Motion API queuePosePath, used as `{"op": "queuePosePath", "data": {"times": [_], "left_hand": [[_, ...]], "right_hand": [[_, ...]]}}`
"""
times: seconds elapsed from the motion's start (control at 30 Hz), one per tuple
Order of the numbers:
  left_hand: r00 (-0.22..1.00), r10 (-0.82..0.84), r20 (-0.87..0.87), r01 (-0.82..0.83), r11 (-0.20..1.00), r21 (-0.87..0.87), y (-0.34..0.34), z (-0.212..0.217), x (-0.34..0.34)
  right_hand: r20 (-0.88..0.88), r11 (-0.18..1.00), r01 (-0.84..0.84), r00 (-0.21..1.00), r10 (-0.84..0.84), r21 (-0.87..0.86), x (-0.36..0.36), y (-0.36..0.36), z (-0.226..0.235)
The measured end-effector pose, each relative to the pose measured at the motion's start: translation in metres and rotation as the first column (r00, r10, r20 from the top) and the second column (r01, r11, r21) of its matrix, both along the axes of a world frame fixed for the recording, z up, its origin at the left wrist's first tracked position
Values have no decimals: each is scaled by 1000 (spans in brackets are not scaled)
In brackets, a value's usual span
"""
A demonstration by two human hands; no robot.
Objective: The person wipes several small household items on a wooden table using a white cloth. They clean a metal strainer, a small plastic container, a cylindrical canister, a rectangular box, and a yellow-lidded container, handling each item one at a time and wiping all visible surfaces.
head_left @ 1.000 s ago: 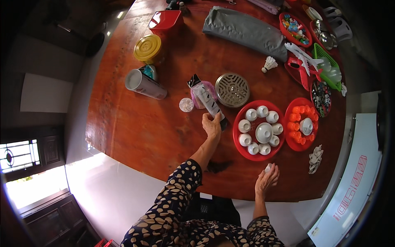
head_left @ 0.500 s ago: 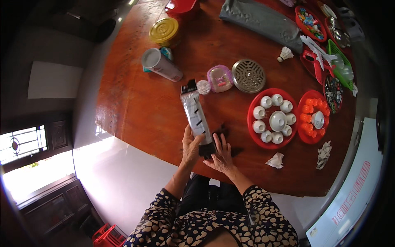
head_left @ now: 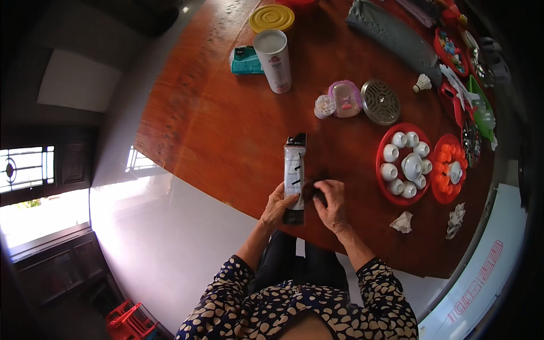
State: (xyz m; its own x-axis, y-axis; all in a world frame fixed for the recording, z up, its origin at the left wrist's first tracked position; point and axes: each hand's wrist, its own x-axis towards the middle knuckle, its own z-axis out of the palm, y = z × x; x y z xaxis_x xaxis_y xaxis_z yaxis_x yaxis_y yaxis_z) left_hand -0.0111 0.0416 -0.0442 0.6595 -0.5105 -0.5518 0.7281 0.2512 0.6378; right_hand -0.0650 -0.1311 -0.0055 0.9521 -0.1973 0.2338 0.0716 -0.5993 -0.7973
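Looked down on a glossy red-brown surface (head_left: 215,153) curving across the middle of the frame. Below centre, at its near edge, saw a long flat package (head_left: 293,175) set lengthwise up the frame, clasped low by the left hand (head_left: 276,205), thumb pressed on the front. Just to its right, found the right hand (head_left: 333,207) with fingers pinched narrow on a dark tuft (head_left: 309,190); could not make out its material. Judged the package light and bendable, probably slick in its plastic wrapper, and best gripped across both long edges near mid-length. Farther off, at centre right, noted crumpled tissue (head_left: 402,222), then a red tray (head_left: 381,161) of white cups (head_left: 390,152). Higher still, spotted a slotted metal disc (head_left: 380,102), and at upper left of centre, a white canister (head_left: 275,68).
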Motion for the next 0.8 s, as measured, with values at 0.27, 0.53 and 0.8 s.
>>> {"op": "queuePosePath", "data": {"times": [0.27, 0.53, 0.8], "left_hand": [[981, -171, -90, 177, 983, 56, 10, -26, -20], [970, -174, -170, 173, 985, -22, 9, -17, -22], [982, -184, -31, 187, 970, 154, 6, -20, -18]], "right_hand": [[-56, 988, -141, 988, 144, 60, 18, 25, -58], [65, 962, 168, 985, -158, -215, 89, -12, -79], [42, 898, -441, 897, 440, 5, 38, 1, -60]]}}
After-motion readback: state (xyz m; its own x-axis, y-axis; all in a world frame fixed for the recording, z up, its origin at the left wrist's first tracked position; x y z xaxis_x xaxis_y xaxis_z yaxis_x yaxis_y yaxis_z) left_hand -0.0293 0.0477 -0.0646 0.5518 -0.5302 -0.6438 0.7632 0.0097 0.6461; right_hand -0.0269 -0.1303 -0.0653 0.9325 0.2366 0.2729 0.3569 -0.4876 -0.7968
